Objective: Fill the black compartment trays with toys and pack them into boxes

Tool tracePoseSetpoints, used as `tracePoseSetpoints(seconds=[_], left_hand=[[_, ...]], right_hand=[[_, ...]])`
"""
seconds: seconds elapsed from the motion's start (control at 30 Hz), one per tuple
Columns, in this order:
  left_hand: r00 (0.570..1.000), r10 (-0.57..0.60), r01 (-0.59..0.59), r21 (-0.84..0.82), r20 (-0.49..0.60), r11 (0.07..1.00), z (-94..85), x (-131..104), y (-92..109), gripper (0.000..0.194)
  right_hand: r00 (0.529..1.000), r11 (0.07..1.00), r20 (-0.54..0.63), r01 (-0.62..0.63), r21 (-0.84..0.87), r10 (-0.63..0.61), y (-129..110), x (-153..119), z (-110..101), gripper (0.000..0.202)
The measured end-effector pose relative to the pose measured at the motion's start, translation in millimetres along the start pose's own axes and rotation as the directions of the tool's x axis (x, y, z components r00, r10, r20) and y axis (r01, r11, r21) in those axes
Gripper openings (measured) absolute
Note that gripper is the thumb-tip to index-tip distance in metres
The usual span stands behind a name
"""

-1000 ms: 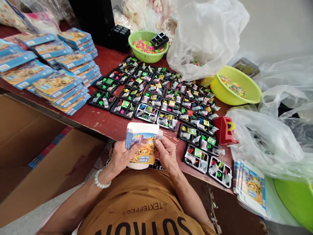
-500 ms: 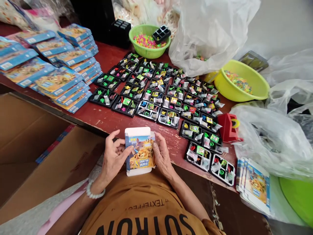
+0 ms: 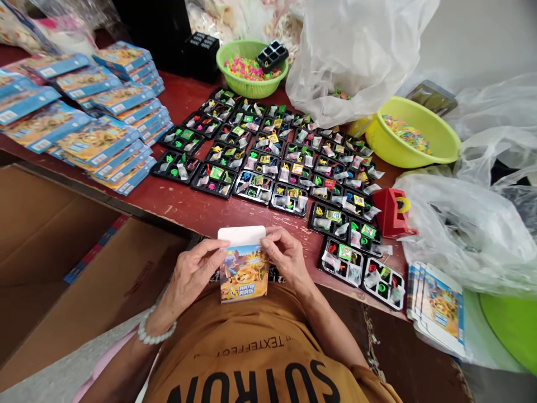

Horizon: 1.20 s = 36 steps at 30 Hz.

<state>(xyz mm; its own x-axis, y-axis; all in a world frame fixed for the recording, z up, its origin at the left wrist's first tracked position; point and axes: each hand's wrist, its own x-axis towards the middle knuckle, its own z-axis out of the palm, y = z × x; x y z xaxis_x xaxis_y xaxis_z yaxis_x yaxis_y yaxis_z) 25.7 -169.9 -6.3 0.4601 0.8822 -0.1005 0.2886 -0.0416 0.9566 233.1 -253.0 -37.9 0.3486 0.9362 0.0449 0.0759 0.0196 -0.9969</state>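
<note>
A small printed cardboard box (image 3: 245,274) is held in front of my body, its white top flap (image 3: 242,234) standing up. My left hand (image 3: 195,274) pinches the upper left corner between thumb and fingers. At the upper right corner, my right hand (image 3: 287,257) grips the same box with thumb and forefinger. Just beyond the hands, black compartment trays (image 3: 289,200) with small coloured toys and little packets lie in rows on the red table. The inside of the box is hidden from view.
Stacks of blue and yellow boxes (image 3: 100,140) stand at the left. Flattened boxes (image 3: 440,305) lie at the right beside a red tape dispenser (image 3: 392,212). Green (image 3: 251,87) and yellow (image 3: 444,151) basins hold small pieces. An open carton (image 3: 138,268) sits below the table edge.
The box has tipped and its lower flap no longer shows. Both hands have shifted up to its top corners, the left closing from a looser hold.
</note>
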Motion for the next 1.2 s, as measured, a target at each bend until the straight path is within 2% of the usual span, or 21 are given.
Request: tracePoseSetpoints(seconds=[0.13,0.2,0.23,0.3,0.37,0.43,0.5,0.57,0.67,0.77,0.9,1.0,1.2], left_hand=[[0.989,0.111,-0.113,-0.012,-0.092,0.994,7.7,6.2,-2.7,0.019],[0.987,0.100,-0.111,-0.084,-0.129,0.990,12.0,4.6,-7.6,0.022],[0.988,0.071,-0.087,-0.122,-0.135,0.989,13.4,3.0,-10.0,0.031],[0.994,0.021,-0.037,-0.144,-0.108,0.989,14.2,-0.2,-13.4,0.044],[0.997,0.042,-0.046,-0.060,-0.062,0.997,12.4,-1.2,-14.5,0.034],[0.992,0.118,-0.116,0.036,-0.042,0.993,9.4,0.1,-14.9,0.018],[0.985,0.170,-0.168,0.056,-0.028,0.984,6.9,2.8,-16.3,0.016],[0.988,0.154,-0.154,0.003,0.010,0.988,5.7,5.4,-19.4,0.015],[0.994,0.074,-0.068,-0.075,0.084,0.995,6.6,8.2,-24.2,0.017],[0.997,0.026,-0.020,-0.075,0.077,0.997,8.3,10.7,-23.7,0.018],[0.998,-0.019,0.023,-0.062,0.066,0.998,7.3,15.7,-13.3,0.023],[0.993,-0.064,0.065,-0.010,0.098,0.998,4.9,20.0,-5.1,0.026],[0.980,-0.112,0.109,0.024,0.166,0.994,5.7,28.9,-1.6,0.029]], right_hand=[[0.993,0.981,0.013,-0.118,0.156,0.118,-2.1,4.1,0.7,0.043],[0.991,0.978,0.042,-0.134,0.158,0.129,-1.7,1.1,-0.9,0.048],[0.991,0.984,0.062,-0.125,0.129,0.118,-1.7,-0.9,-1.9,0.043],[0.994,0.997,0.085,-0.068,0.027,0.066,-2.5,-4.4,-4.2,0.025],[0.996,0.996,0.079,0.042,-0.080,-0.036,-4.1,-6.4,-6.1,0.022],[0.986,0.978,0.114,0.142,-0.155,-0.125,-6.0,-7.2,-8.0,0.023],[0.969,0.962,0.197,0.191,-0.197,-0.152,-7.4,-7.4,-10.6,0.024],[0.960,0.956,0.247,0.190,-0.223,-0.133,-7.2,-6.9,-13.2,0.025],[0.969,0.961,0.232,0.144,-0.236,-0.088,-4.5,-3.7,-15.4,0.023],[0.975,0.965,0.222,0.077,-0.249,-0.021,-2.6,3.0,-13.6,0.019],[0.974,0.989,0.184,-0.116,-0.095,0.132,-4.4,12.5,-6.8,0.018],[0.959,0.969,0.150,-0.245,0.015,0.240,-6.0,15.6,-2.2,0.020],[0.951,0.951,0.091,-0.301,0.076,0.294,-3.2,13.6,-1.8,0.020]])
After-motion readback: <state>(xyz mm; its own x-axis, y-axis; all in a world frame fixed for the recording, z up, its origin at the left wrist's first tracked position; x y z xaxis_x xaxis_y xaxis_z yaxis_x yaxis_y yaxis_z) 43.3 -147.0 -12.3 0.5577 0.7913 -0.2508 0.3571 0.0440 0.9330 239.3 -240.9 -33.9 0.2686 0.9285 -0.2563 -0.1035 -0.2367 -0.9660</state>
